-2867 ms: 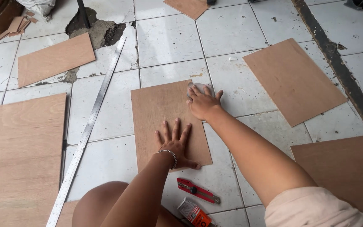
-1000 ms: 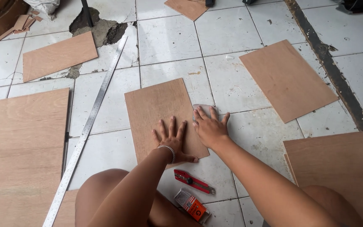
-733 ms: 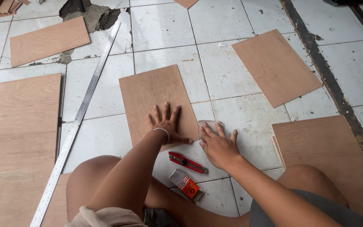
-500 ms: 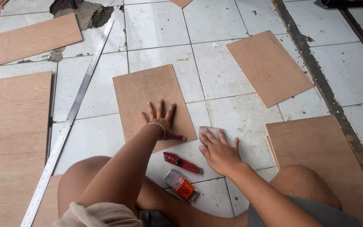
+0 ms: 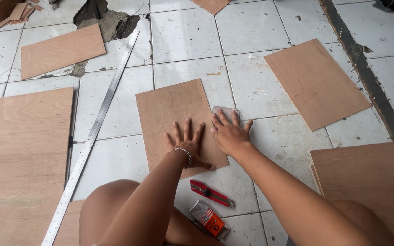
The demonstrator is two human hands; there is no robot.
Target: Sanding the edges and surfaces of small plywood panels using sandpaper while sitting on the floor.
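Observation:
A small plywood board [image 5: 172, 107] lies on the white tile floor in front of my knees. My left hand [image 5: 185, 145], with a bead bracelet on the wrist, lies flat with spread fingers on the board's near right part. My right hand [image 5: 229, 135] rests at the board's right edge, its fingers pressing down a small grey sheet of sandpaper [image 5: 226, 110] that sticks out past the fingertips. A red utility knife [image 5: 211, 193] and a small orange box [image 5: 208, 219] lie on the floor just below my hands.
A long steel ruler [image 5: 92, 136] runs diagonally at the left, beside a large plywood sheet [image 5: 19, 155]. More boards lie at the right [image 5: 315, 82], lower right [image 5: 370, 182] and upper left [image 5: 60, 50]. A broken tile patch [image 5: 108, 20] lies at the top. A dark floor joint [image 5: 370, 77] crosses the right.
My right hand slid the sandpaper down the board's right edge toward me, then back up beside my left hand. My left hand stayed flat on the board.

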